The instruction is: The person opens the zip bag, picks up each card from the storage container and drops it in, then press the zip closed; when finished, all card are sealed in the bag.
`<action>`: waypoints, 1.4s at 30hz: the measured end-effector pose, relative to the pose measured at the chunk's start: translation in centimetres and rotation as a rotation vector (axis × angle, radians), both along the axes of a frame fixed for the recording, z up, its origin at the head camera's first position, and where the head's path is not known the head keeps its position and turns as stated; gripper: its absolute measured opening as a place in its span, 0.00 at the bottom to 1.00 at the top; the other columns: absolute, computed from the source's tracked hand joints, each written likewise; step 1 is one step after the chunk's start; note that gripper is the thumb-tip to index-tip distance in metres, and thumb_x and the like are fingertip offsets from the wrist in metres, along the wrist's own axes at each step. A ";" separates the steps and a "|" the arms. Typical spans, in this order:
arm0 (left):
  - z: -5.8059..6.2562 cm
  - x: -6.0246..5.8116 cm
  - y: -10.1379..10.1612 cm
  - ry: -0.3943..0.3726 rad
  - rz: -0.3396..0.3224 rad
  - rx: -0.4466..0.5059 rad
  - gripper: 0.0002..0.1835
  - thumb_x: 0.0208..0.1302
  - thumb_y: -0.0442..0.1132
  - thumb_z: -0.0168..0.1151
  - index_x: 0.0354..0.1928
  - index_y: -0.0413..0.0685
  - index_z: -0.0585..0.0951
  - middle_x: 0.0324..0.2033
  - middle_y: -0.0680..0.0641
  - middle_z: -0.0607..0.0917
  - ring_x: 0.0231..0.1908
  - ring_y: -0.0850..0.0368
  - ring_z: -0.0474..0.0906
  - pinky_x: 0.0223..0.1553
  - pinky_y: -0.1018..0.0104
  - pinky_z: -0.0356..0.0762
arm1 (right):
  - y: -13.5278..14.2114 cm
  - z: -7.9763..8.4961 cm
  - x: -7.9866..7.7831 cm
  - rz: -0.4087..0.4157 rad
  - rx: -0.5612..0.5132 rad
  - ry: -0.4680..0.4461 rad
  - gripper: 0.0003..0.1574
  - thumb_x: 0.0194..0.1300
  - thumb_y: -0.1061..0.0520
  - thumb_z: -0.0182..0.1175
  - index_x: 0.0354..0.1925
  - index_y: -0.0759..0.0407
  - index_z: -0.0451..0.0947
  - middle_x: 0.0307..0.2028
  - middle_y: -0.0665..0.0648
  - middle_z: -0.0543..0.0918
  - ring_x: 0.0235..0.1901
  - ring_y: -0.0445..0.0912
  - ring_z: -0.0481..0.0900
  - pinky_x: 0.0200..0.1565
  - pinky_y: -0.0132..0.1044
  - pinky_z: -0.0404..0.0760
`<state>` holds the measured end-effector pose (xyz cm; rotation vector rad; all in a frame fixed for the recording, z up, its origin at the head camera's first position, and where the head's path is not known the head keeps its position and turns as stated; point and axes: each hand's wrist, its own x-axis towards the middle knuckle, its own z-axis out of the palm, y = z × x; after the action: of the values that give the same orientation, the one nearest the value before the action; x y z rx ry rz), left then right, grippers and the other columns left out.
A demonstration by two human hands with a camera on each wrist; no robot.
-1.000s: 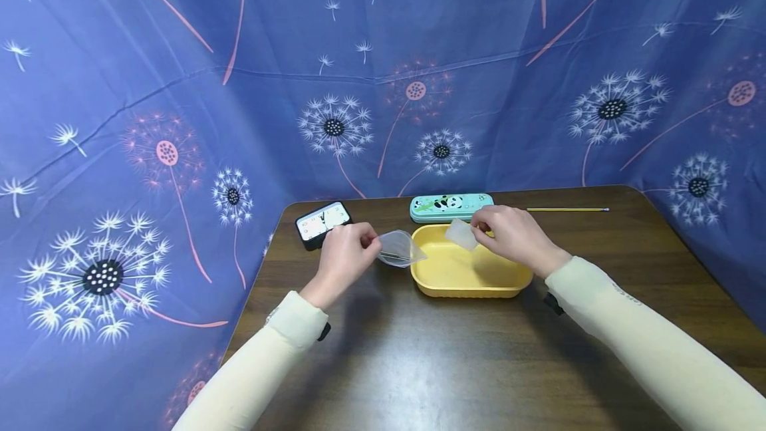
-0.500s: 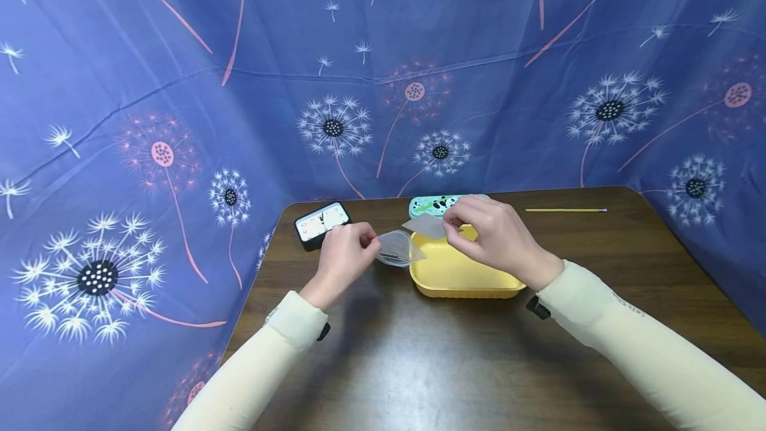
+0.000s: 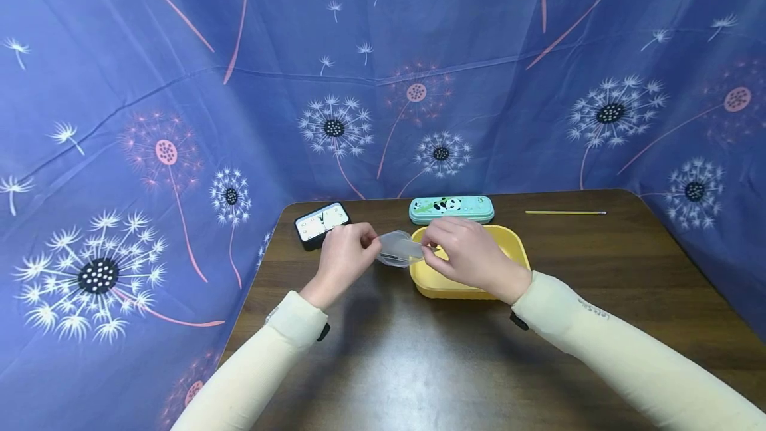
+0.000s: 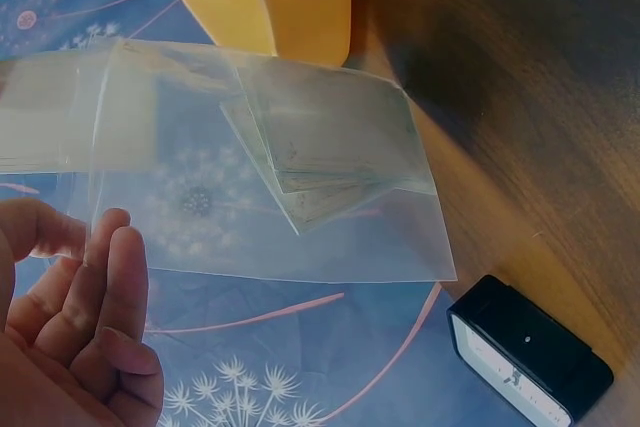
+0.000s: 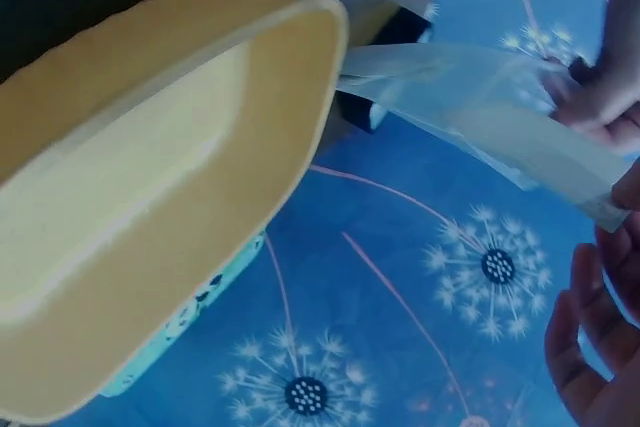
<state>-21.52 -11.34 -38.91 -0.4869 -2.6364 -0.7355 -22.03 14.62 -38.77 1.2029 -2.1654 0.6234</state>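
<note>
My left hand [image 3: 346, 255] pinches the edge of a clear plastic bag [image 4: 210, 247] at its mouth. Several thin, squarish translucent sheets [image 4: 340, 127] lie stacked askew at the bag's far end. Between thumb and fingers, my right hand [image 3: 463, 251] pinches another pale translucent sheet [image 5: 560, 157]. In the left wrist view that sheet's leading end overlaps the bag just past the mouth. Both hands are raised over the table, the right one above a yellow oblong tub [image 3: 467, 294], whose inside shows no contents in the right wrist view.
Behind the tub lies a mint pencil case [image 3: 451, 208] with a panda on it. A yellow pencil [image 3: 565, 212] lies at the back right. Close behind my left hand stands a black-cased clock [image 3: 322, 221]. A blue dandelion-print cloth [image 3: 509, 118] hangs around the table [image 3: 419, 364].
My right hand has carried its sheet leftward from over the tub to the bag's mouth, turning it flatter on the way. The left hand and bag have stayed in place.
</note>
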 end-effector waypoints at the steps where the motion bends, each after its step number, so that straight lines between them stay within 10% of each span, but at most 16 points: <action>1: 0.0 0.0 0.0 -0.002 0.000 0.000 0.07 0.61 0.35 0.66 0.27 0.53 0.87 0.18 0.60 0.81 0.17 0.65 0.72 0.22 0.64 0.72 | -0.2 -0.3 -0.1 -0.011 0.006 0.002 0.03 0.61 0.61 0.64 0.32 0.53 0.80 0.29 0.48 0.80 0.28 0.43 0.76 0.32 0.39 0.78; 21: 0.0 0.2 -0.1 -0.007 -0.015 -0.012 0.08 0.63 0.34 0.65 0.28 0.52 0.87 0.18 0.61 0.81 0.16 0.68 0.72 0.20 0.66 0.71 | -4.1 -2.4 -2.0 -0.069 0.068 -0.102 0.03 0.62 0.60 0.67 0.31 0.56 0.83 0.53 0.60 0.80 0.51 0.53 0.79 0.50 0.45 0.81; 42: -0.1 0.0 -0.1 -0.008 -0.012 -0.013 0.06 0.62 0.35 0.66 0.28 0.52 0.87 0.19 0.59 0.82 0.16 0.67 0.72 0.20 0.66 0.72 | -6.0 -3.1 -3.9 -0.099 0.275 -0.254 0.05 0.64 0.60 0.70 0.33 0.53 0.92 0.43 0.55 0.86 0.42 0.50 0.81 0.47 0.43 0.82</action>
<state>-21.51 -11.43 -39.00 -0.5055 -2.6500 -0.7258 -25.95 8.66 -41.85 1.1971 -2.5754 0.4670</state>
